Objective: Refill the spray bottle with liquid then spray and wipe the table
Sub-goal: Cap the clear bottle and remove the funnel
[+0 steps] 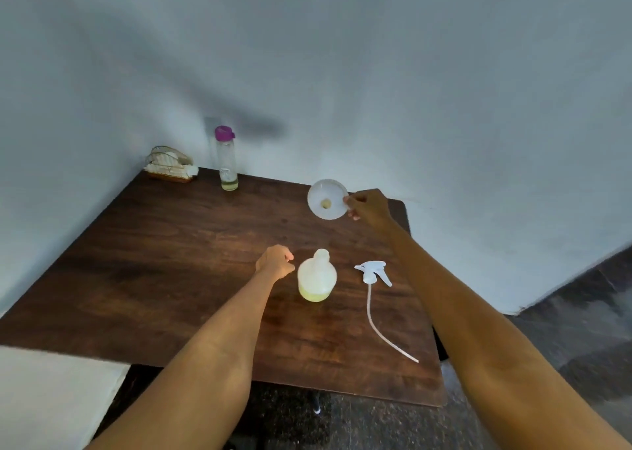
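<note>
Two hands are at work: the right hand (367,208) pinches the rim of a white funnel (327,199) between thumb and fingertips and holds it in the air over the far side of the table (171,261), while the left hand (276,261) hovers just beside the spray bottle (317,277) with its fingers loosely curled, holding nothing.

That bottle stands upright near the middle of the table, its neck uncapped, with a shallow layer of yellowish liquid at the bottom.

To do this step well, I would steady the bottle with the left hand first, then lower the funnel straight down so its spout seats in the neck (a tilted funnel would likely spill).

By count: one spray bottle, one funnel, one trigger head (372,271) with its tube lying to the right, one purple-capped bottle (226,159) at the back holding a little liquid, and one napkin holder (170,165) in the corner.
</note>
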Demonstrator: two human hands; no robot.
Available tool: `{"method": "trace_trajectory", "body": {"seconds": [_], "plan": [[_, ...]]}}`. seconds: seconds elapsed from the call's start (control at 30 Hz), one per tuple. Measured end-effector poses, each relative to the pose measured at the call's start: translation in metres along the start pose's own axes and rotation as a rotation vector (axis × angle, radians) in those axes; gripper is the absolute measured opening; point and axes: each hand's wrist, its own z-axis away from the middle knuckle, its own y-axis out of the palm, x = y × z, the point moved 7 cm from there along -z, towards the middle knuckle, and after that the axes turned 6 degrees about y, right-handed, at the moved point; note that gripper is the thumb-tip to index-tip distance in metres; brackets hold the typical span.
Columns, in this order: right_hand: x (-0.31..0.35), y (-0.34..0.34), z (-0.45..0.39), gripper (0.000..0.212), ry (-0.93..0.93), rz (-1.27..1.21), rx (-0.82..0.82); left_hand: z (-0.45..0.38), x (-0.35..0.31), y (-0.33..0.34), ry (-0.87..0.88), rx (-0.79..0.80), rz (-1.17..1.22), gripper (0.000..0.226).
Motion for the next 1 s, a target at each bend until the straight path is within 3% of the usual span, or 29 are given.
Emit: {"method": "trace_trajectory", "body": {"seconds": [0.3, 0.6, 0.77, 0.83, 1.0], "plan": [[0.018, 0.102, -0.065, 0.01, 0.025, 0.032, 0.06, -0.049, 0.085, -0.071, -0.152, -0.086, -0.07, 0.028], [0.038, 0.216, -0.174, 0.014, -0.102, 0.474, 0.081, -0.181, 0.126, -0.105, -0.077, -0.07, -0.101, 0.033], [0.045, 0.28, -0.217, 0.018, -0.289, 0.897, 0.207, -0.238, 0.14, -0.106, -0.054, -0.09, -0.11, 0.038], [0.041, 0.301, -0.222, 0.033, -0.313, 1.068, 0.261, -0.254, 0.139, -0.105, -0.041, -0.105, -0.117, 0.037], [0.013, 0.331, -0.219, 0.031, -0.366, 1.228, 0.37, -0.27, 0.13, -0.105, 0.009, -0.166, -0.121, 0.033]]}}
